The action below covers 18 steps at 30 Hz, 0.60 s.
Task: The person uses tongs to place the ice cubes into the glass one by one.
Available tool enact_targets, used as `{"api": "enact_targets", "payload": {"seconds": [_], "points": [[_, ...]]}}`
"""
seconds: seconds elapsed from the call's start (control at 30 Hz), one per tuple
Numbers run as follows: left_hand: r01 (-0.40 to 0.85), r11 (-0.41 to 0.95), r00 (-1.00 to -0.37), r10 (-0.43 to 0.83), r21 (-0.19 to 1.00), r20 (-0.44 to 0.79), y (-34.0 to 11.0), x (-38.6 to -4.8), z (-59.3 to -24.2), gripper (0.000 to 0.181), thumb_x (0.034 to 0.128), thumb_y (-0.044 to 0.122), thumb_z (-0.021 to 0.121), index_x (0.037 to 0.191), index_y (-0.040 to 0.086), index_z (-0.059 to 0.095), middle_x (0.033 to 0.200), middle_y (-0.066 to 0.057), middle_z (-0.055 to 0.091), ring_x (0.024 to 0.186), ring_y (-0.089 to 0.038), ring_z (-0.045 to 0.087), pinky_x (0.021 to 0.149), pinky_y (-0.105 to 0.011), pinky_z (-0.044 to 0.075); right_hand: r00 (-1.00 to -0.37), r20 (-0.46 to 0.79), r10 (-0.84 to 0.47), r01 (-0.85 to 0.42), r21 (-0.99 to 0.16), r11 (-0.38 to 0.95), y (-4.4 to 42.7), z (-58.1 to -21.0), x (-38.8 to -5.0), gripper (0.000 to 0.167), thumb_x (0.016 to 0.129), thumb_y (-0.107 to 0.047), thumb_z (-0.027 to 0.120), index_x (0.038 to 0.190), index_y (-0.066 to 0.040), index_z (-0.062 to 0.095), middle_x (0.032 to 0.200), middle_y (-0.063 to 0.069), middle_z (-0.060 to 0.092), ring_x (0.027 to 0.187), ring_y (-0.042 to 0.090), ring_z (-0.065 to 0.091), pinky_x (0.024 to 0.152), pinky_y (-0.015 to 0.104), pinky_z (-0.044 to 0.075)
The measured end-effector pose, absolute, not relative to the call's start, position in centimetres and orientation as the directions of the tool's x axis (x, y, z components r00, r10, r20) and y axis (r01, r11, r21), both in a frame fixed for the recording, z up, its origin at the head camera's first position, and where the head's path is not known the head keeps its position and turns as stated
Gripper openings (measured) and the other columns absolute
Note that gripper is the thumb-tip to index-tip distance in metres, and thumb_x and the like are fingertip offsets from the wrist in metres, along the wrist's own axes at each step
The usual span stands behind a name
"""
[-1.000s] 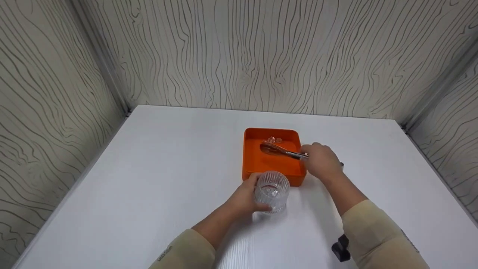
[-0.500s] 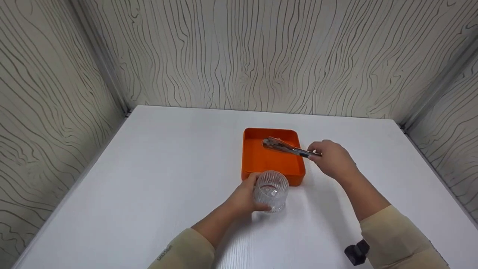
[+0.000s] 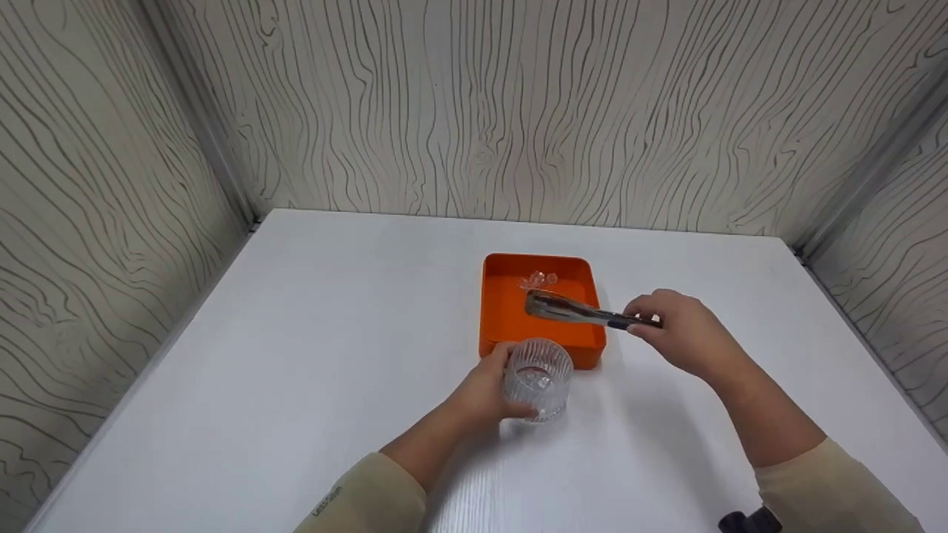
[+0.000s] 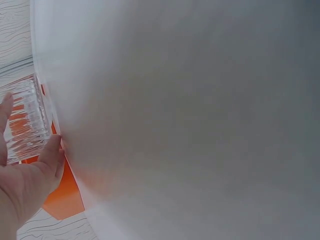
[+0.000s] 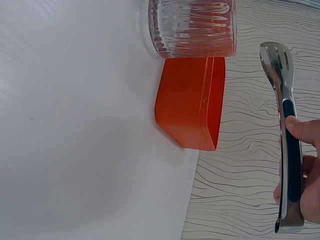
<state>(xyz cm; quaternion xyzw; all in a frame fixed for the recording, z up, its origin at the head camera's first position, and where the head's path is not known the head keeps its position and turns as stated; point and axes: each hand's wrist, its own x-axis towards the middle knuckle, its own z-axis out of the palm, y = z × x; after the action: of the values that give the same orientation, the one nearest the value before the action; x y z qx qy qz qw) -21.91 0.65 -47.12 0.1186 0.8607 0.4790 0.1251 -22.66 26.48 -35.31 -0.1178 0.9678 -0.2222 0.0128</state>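
Note:
My left hand (image 3: 481, 391) holds a clear ribbed glass (image 3: 546, 385) upright on the table, fingers and thumb round its left side; clear pieces lie at its bottom. In the left wrist view the hand (image 4: 30, 182) grips the glass (image 4: 27, 120). Metal tongs (image 3: 566, 309) are in my right hand (image 3: 685, 333), their head above the orange tray (image 3: 511, 326). A few clear pieces (image 3: 538, 280) rest near the tray's back. The right wrist view has the right hand (image 5: 307, 165) round the dark grip of the tongs (image 5: 291, 150); whether their tips hold anything, I cannot tell.
The glass stands directly in front of the tray, close to its near wall. A white table (image 3: 333, 311) lies under everything, with wood-patterned panels (image 3: 474, 111) at the back and both sides. A black device sits at the right wrist.
My right hand has moved right and toward me, bringing the tongs' head back from the clear pieces at the tray's back, which show again. The left hand and glass have barely moved.

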Motion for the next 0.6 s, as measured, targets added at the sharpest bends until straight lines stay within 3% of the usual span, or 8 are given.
{"api": "enact_targets", "payload": {"seconds": [0.6], "points": [[0.073, 0.492, -0.939, 0.328, 0.867, -0.107, 0.6, -21.9, -47.1, 0.080, 0.0616, 0.022, 0.085, 0.124, 0.036, 0.037, 0.121, 0.013, 0.049, 0.114, -0.015, 0.046, 0.102, -0.045, 0.035, -0.909, 0.121, -0.398, -0.412, -0.391, 0.823, 28.2, -37.0, -21.3, 0.015, 0.082, -0.008, 0.067, 0.091, -0.020, 0.067, 0.081, -0.010, 0.055, 0.073, 0.011, 0.049, 0.064, 0.026, 0.046]]}}
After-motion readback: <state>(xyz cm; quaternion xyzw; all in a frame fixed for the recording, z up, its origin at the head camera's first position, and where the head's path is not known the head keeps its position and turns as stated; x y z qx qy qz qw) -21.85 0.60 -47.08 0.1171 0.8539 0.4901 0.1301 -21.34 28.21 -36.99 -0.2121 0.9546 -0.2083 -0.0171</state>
